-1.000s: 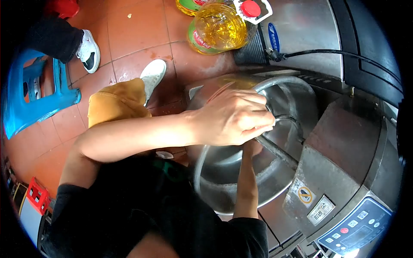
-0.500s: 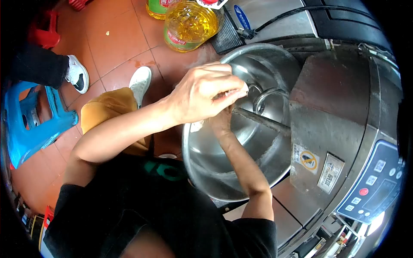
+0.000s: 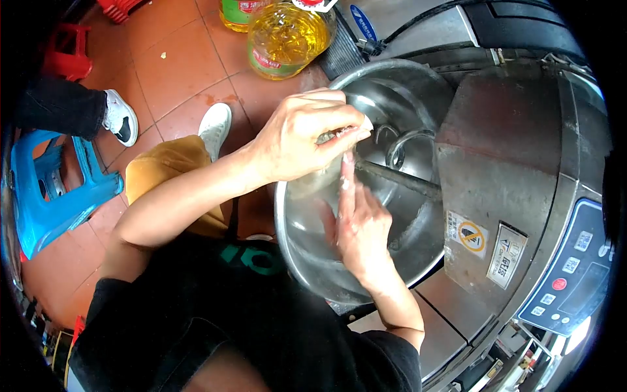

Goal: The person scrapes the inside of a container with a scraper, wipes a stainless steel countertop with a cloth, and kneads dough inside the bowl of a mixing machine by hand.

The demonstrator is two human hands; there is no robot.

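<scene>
My left hand point(image 3: 307, 137) is over the near-left rim of a steel mixer bowl point(image 3: 304, 261), fingers closed in a pinch. It grips a see-through thing point(image 3: 312, 184), partly under the palm; its exact kind is hidden. White residue shows at the fingertips. Below it, my right hand point(image 3: 364, 228) is over the bowl, index finger stretched up toward the left fingertips and thumb apart. Whitish smears mark the right fingers, and I see nothing held there. Beyond the hands are the spiral dough hook point(image 3: 397, 151) and a straight metal bar point(image 3: 405, 179).
The mixer head point(image 3: 503, 137) and its control panel point(image 3: 568, 274) stand at the right. Oil jugs point(image 3: 287, 40) are on the tiled floor point(image 3: 176, 72). Left are a blue stool point(image 3: 62, 199), a red stool point(image 3: 68, 52) and another person's leg point(image 3: 62, 108).
My right hand has come out from beneath the left one, moving down and right, with its index finger now extended. My left hand keeps nearly the same place and pinch.
</scene>
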